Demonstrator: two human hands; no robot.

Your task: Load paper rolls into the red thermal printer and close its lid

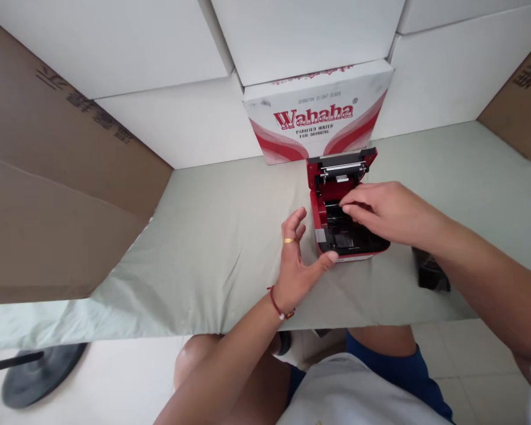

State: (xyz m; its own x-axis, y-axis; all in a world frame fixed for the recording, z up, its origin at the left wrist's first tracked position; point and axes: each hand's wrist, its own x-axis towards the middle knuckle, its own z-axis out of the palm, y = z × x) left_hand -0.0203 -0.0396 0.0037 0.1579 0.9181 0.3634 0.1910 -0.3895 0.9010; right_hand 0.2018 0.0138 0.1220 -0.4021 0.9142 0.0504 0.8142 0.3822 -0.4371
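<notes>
A small red and black label printer (317,212) stands on the cloth with its lid (341,168) tilted up at the back. Rollers and a dark compartment show inside. My right hand (376,206) reaches into it from the right, thumb and fingertips pinched together over the compartment. Whatever lies between those fingertips, if anything, is too small to make out. At the printer's left front corner, my left hand (298,254) is spread, its thumb by the front edge and its fingers beside the left wall.
A pale green cloth (203,236) covers the table. Behind the printer stands a white and red water carton (316,121) against white boxes (168,47). Brown cardboard (62,177) rises at left, more at right. A black object (431,271) lies partly behind my right forearm.
</notes>
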